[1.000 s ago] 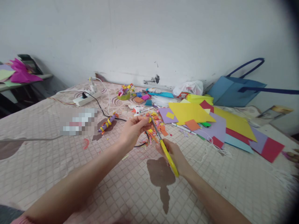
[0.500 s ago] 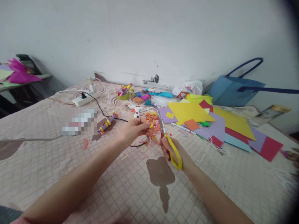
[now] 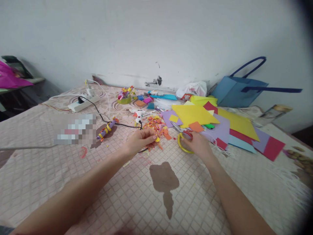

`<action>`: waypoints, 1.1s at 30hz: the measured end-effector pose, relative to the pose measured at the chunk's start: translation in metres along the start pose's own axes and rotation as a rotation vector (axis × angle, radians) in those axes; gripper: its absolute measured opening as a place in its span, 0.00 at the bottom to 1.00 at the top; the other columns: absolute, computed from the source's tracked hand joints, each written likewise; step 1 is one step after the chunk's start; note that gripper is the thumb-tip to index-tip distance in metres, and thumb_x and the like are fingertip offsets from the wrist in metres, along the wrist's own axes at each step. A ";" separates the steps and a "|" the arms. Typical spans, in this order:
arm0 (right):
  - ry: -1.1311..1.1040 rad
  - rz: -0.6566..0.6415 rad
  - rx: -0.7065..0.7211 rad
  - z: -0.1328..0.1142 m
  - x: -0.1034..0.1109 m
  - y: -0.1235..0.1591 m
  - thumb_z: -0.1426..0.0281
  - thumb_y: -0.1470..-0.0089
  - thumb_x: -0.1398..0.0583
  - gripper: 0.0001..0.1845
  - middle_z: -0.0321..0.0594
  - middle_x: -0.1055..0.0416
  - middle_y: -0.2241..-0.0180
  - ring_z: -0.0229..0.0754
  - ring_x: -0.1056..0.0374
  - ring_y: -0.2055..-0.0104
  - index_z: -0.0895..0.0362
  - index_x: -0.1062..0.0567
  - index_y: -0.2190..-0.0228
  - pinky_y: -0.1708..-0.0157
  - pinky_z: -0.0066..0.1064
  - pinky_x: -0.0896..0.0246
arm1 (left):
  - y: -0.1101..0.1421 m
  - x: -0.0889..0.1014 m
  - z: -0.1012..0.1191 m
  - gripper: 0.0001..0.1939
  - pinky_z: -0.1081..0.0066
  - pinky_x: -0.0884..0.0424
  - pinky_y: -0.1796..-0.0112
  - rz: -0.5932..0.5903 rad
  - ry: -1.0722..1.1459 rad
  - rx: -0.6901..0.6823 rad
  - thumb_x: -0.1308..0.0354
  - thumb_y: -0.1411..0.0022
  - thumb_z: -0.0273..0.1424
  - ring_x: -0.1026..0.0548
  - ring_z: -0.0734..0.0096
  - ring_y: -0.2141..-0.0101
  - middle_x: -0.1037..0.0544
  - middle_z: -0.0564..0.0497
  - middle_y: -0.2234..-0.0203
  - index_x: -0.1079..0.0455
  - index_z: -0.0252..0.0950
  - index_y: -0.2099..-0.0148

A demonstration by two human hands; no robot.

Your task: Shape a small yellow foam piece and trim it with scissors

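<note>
My left hand (image 3: 140,141) hovers low over the quilted bedspread (image 3: 73,182), fingers pinched shut on a small yellow paper piece (image 3: 157,139). My right hand (image 3: 198,146) lies to the right of it, fingers still through the yellow handles of the scissors (image 3: 183,143), which rest flat on the bedspread. The scissor blades point away from me toward the paper sheets. A heap of orange, yellow and red paper scraps (image 3: 155,125) lies just beyond my left hand.
Coloured paper sheets (image 3: 195,114) spread to the right, a blue bag (image 3: 238,93) behind them. A purple paper roll (image 3: 106,129), a glue gun (image 3: 140,114) with black cable, a power strip (image 3: 83,104) and a white plastic bag (image 3: 193,88) lie further back. A brown stain (image 3: 165,179) marks the bedspread.
My right hand swung the scissors away from the paper piece to the right and lowered them flat onto the bedspread. My left hand kept the yellow piece and sank a little.
</note>
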State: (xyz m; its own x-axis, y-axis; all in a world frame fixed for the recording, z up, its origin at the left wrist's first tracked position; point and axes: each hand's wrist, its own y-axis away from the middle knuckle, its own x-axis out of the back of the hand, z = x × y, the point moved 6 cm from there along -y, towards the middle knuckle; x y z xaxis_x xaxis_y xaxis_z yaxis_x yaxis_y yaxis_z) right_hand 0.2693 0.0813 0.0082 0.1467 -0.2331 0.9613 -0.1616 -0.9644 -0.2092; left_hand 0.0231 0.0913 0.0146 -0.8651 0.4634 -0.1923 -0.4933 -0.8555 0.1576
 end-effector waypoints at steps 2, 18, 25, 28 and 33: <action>0.001 0.069 0.007 -0.007 0.011 0.004 0.62 0.45 0.44 0.16 0.56 0.26 0.66 0.57 0.31 0.61 0.63 0.27 0.66 0.63 0.41 0.40 | 0.002 -0.002 -0.004 0.17 0.76 0.34 0.71 -0.004 0.022 0.011 0.32 0.52 0.38 0.29 0.80 0.77 0.25 0.54 0.78 0.31 0.32 0.65; -1.708 -0.596 -0.100 -0.109 -0.010 0.058 0.68 0.56 0.34 0.09 0.33 0.34 0.74 0.34 0.39 0.74 0.56 0.28 0.71 0.73 0.28 0.43 | 0.011 -0.017 -0.016 0.19 0.76 0.32 0.71 -0.104 0.114 0.006 0.30 0.54 0.38 0.27 0.79 0.77 0.24 0.53 0.77 0.34 0.31 0.68; -1.758 -0.682 -0.093 -0.110 -0.015 0.060 0.70 0.54 0.36 0.06 0.33 0.33 0.74 0.34 0.37 0.72 0.55 0.28 0.71 0.72 0.27 0.42 | 0.012 -0.018 -0.014 0.18 0.75 0.33 0.71 -0.121 0.052 -0.017 0.32 0.53 0.38 0.27 0.78 0.76 0.24 0.53 0.77 0.34 0.31 0.68; -1.736 -0.696 -0.079 -0.110 -0.014 0.060 0.70 0.54 0.37 0.06 0.33 0.33 0.73 0.35 0.36 0.72 0.55 0.29 0.71 0.72 0.27 0.41 | 0.012 -0.018 -0.015 0.18 0.75 0.33 0.71 -0.126 0.049 -0.011 0.32 0.53 0.39 0.27 0.78 0.77 0.25 0.53 0.78 0.34 0.32 0.68; -1.522 -0.557 -0.016 -0.108 -0.009 0.057 0.70 0.54 0.40 0.03 0.33 0.35 0.74 0.35 0.38 0.73 0.56 0.31 0.73 0.73 0.28 0.42 | 0.010 -0.018 -0.017 0.19 0.75 0.32 0.71 -0.107 -0.023 -0.027 0.33 0.52 0.41 0.27 0.78 0.76 0.26 0.53 0.77 0.34 0.32 0.68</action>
State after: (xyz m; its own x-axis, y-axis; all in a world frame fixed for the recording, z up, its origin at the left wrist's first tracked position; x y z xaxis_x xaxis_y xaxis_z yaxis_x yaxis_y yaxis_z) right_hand 0.1533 0.0418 0.0070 0.9653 0.2158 -0.1469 0.2313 -0.9680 0.0976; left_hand 0.0347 0.0702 0.0027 -0.8097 0.5572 -0.1843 -0.5804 -0.8067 0.1113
